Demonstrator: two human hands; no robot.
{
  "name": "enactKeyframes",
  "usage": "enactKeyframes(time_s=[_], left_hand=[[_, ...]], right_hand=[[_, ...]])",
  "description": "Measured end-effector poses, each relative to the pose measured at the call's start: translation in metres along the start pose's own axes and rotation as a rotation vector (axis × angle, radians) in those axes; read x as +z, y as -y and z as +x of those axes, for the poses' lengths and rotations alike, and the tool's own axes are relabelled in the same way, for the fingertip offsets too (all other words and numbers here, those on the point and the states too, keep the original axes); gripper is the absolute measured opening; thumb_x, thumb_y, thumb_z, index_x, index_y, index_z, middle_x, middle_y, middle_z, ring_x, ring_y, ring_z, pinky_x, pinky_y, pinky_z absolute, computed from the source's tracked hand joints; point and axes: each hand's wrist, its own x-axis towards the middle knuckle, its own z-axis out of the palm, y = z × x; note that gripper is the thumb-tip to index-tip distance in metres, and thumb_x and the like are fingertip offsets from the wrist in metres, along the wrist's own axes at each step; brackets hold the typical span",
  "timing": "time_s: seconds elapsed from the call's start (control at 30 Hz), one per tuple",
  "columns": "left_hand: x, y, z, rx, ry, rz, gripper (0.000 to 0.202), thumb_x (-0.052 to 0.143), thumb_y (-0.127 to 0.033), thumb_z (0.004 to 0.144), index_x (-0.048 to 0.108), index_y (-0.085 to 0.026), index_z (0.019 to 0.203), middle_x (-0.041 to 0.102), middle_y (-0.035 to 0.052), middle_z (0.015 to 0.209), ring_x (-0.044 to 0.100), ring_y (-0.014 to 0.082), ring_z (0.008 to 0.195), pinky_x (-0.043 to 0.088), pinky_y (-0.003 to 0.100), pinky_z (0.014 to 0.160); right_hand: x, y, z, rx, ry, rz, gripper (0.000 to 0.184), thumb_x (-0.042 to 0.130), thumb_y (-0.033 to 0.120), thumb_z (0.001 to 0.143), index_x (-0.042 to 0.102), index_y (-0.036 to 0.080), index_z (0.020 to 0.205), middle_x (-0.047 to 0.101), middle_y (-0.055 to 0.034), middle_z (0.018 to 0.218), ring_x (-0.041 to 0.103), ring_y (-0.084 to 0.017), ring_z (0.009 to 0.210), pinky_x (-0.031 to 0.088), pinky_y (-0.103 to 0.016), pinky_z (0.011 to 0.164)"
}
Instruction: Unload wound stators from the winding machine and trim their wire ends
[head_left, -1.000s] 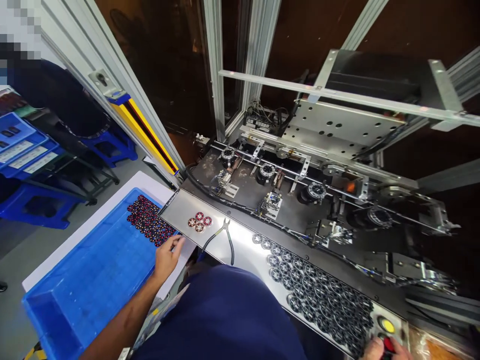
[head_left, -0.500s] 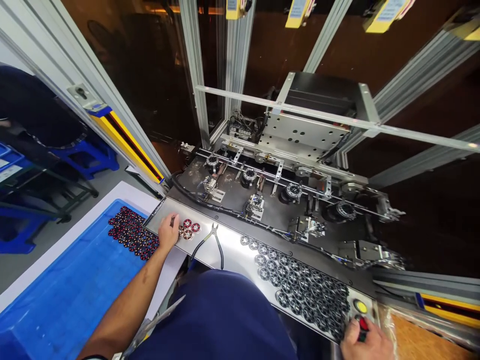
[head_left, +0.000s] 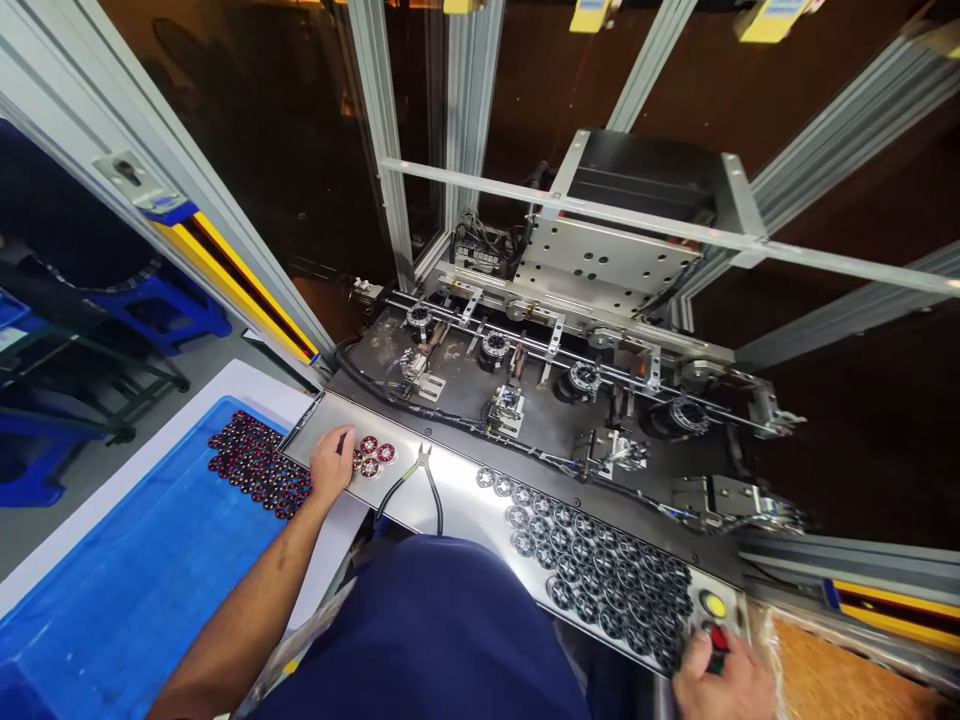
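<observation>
Nearest, at the metal ledge's point(head_left: 461, 488) right end, the right hand point(head_left: 726, 678) curls over a red button point(head_left: 718, 638), whether gripping or merely touching I cannot tell. On the ledge's left part, the left hand point(head_left: 331, 468) is curled (anything pinched inside is hidden) just beside four red-rimmed discs point(head_left: 370, 467); beyond the ledge's far edge stands machinery point(head_left: 495, 347).
</observation>
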Motion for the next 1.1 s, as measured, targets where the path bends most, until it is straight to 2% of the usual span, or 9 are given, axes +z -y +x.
enactKeyframes(time_s=[0.1, 0.27, 0.6, 0.97, 1.1], left_hand=[[-0.001, -0.001, 0.0, 0.008, -0.003, -0.005, 0.026, 0.058, -0.035, 0.094, 0.063, -0.015, 0.111, 0.066, 0.0082, 0.113, 0.064, 0.0211, 0.102, 0.054, 0.044, 0.091], [-0.004, -0.004, 0.0, 0.026, -0.006, -0.027, 0.026, 0.057, -0.037, 0.095, 0.065, -0.015, 0.105, 0.068, 0.0073, 0.108, 0.064, 0.0212, 0.102, 0.052, 0.046, 0.093], [-0.006, -0.008, 0.0, 0.037, -0.014, -0.043, 0.041, 0.044, -0.05, 0.097, 0.066, -0.016, 0.099, 0.07, 0.0088, 0.102, 0.064, 0.0221, 0.1, 0.047, 0.045, 0.095], [-0.005, -0.003, 0.0, 0.061, -0.001, -0.022, 0.038, 0.045, -0.047, 0.098, 0.066, -0.015, 0.102, 0.069, 0.0083, 0.105, 0.064, 0.0214, 0.102, 0.048, 0.046, 0.095], [-0.005, -0.003, 0.001, 0.065, 0.001, -0.026, 0.036, 0.046, -0.045, 0.098, 0.066, -0.015, 0.102, 0.069, 0.008, 0.106, 0.064, 0.0212, 0.102, 0.048, 0.046, 0.096]], right_hand=[[0.001, 0.001, -0.001, -0.019, -0.058, -0.06, 0.046, 0.047, 0.041, 0.085, 0.066, 0.004, 0.104, 0.061, -0.0196, 0.089, 0.057, -0.036, 0.089, 0.046, -0.051, 0.082], [0.001, 0.004, -0.003, -0.054, -0.084, -0.09, 0.047, 0.043, 0.043, 0.089, 0.066, 0.004, 0.102, 0.061, -0.0188, 0.09, 0.057, -0.032, 0.091, 0.048, -0.046, 0.083], [-0.002, 0.009, -0.005, -0.035, -0.08, -0.077, 0.045, 0.042, 0.041, 0.093, 0.064, 0.005, 0.106, 0.061, -0.0183, 0.096, 0.056, -0.03, 0.097, 0.047, -0.047, 0.088], [-0.002, 0.011, -0.006, 0.014, -0.075, -0.068, 0.044, 0.042, 0.041, 0.092, 0.064, 0.006, 0.105, 0.06, -0.017, 0.097, 0.054, -0.029, 0.096, 0.045, -0.046, 0.088], [-0.002, 0.011, -0.006, 0.0, -0.072, -0.066, 0.049, 0.041, 0.044, 0.093, 0.064, 0.003, 0.105, 0.061, -0.0193, 0.096, 0.055, -0.03, 0.096, 0.045, -0.046, 0.087]])
